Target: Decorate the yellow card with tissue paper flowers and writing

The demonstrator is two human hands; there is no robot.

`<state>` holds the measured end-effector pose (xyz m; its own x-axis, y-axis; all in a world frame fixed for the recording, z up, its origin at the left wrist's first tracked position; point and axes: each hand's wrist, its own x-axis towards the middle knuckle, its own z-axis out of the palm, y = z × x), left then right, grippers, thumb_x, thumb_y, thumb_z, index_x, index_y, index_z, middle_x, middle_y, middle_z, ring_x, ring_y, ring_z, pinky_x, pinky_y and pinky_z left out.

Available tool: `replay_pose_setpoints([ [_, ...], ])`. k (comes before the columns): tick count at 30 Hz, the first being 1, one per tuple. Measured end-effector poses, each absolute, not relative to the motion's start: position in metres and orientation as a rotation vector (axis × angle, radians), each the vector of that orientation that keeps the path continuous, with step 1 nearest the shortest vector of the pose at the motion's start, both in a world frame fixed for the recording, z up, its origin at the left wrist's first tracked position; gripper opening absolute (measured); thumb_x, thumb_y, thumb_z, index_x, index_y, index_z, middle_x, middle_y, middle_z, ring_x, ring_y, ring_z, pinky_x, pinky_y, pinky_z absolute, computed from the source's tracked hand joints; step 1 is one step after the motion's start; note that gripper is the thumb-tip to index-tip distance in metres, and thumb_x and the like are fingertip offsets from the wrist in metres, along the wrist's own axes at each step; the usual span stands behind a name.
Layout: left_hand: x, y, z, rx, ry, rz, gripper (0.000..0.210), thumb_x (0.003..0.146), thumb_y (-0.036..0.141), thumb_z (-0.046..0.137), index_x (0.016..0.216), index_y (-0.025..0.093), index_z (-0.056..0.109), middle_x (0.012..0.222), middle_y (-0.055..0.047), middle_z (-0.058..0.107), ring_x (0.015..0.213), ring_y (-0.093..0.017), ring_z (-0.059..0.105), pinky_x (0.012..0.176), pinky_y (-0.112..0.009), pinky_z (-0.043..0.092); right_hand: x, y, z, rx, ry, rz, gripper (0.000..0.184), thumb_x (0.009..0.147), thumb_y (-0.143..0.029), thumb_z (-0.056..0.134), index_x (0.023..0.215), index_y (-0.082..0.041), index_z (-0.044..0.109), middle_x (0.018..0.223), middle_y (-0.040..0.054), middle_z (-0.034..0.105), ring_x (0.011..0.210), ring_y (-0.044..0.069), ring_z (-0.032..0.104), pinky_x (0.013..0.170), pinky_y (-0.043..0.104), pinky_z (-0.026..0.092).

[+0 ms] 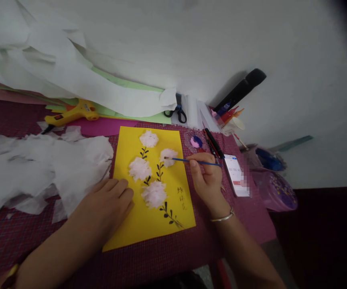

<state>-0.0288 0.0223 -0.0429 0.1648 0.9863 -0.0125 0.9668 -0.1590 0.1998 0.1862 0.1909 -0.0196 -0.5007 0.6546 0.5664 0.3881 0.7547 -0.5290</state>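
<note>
My right hand (206, 178) pinches a thin blue paintbrush (199, 161), its tip touching the upper right pale pink flower (169, 157). That flower is one of several fluffy tissue-like blossoms on a sheet of yellow paper (137, 233). Dark painted stems and leaves (168, 214) run below the blossoms, and handwritten characters (181, 198) stand at the sheet's right. My left hand (113, 196) lies palm down over the left edge of the sheet, fingers resting on it and holding nothing. Just above my right hand sits a clear palette (195, 140) with pink and dark blue paint.
Crumpled white tissue (71, 172) covers the left side. Behind it rest a yellow glue gun (71, 114), scissors (177, 112) and paper strips (116, 94). Pens (214, 142), a phone (236, 175) and a pink container (277, 190) are on the right, near the wall.
</note>
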Motion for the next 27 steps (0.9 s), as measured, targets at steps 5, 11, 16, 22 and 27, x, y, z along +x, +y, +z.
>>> replay_pose_setpoints([
  [5, -0.029, 0.021, -0.045, 2.310, 1.909, 0.202, 0.024, 0.092, 0.019, 0.042, 0.084, 0.019, 0.065, 0.086, -0.008, 0.062, 0.082, -0.024, 0.056, 0.084, -0.045, 0.044, 0.197, 0.190, -0.017, -0.867, -1.975, 0.550, 0.014, 0.093, -0.024, 0.051, 0.091, -0.026, 0.064, 0.085, 0.0019, 0.066, 0.084, 0.019, 0.063, 0.078, 0.040, 0.048],
  [11, -0.028, 0.024, -0.041, 2.267, 1.948, 0.171, 0.026, 0.092, 0.021, 0.042, 0.082, 0.019, 0.065, 0.085, -0.008, 0.062, 0.081, -0.024, 0.057, 0.083, -0.045, 0.046, 0.194, 0.193, -0.020, -0.839, -2.107, 0.509, 0.012, 0.091, -0.024, 0.052, 0.089, -0.025, 0.064, 0.083, 0.0017, 0.066, 0.082, 0.020, 0.062, 0.080, 0.042, 0.047],
  [16, -0.029, 0.024, -0.040, 2.272, 1.910, 0.102, 0.028, 0.092, 0.020, 0.040, 0.083, 0.018, 0.066, 0.086, -0.010, 0.063, 0.083, -0.026, 0.058, 0.083, -0.049, 0.046, 0.199, 0.193, -0.015, -0.874, -2.069, 0.512, 0.015, 0.092, -0.023, 0.049, 0.091, -0.025, 0.064, 0.086, 0.0022, 0.065, 0.086, 0.020, 0.061, 0.081, 0.042, 0.047],
  [22, -0.029, 0.023, -0.039, 2.263, 1.935, 0.163, 0.031, 0.093, 0.020, 0.037, 0.082, 0.018, 0.066, 0.086, -0.010, 0.063, 0.081, -0.026, 0.057, 0.082, -0.048, 0.045, 0.199, 0.194, -0.016, -0.861, -2.107, 0.547, 0.015, 0.092, -0.022, 0.049, 0.089, -0.024, 0.063, 0.084, 0.0019, 0.065, 0.083, 0.019, 0.061, 0.080, 0.041, 0.046],
  [27, -0.031, 0.022, -0.038, 2.293, 1.869, 0.189, 0.031, 0.092, 0.023, 0.038, 0.079, 0.019, 0.065, 0.084, -0.009, 0.063, 0.081, -0.026, 0.057, 0.081, -0.047, 0.045, 0.199, 0.196, -0.016, -0.862, -2.106, 0.465, 0.014, 0.091, -0.021, 0.049, 0.090, -0.025, 0.063, 0.084, 0.0018, 0.066, 0.085, 0.019, 0.060, 0.082, 0.041, 0.046],
])
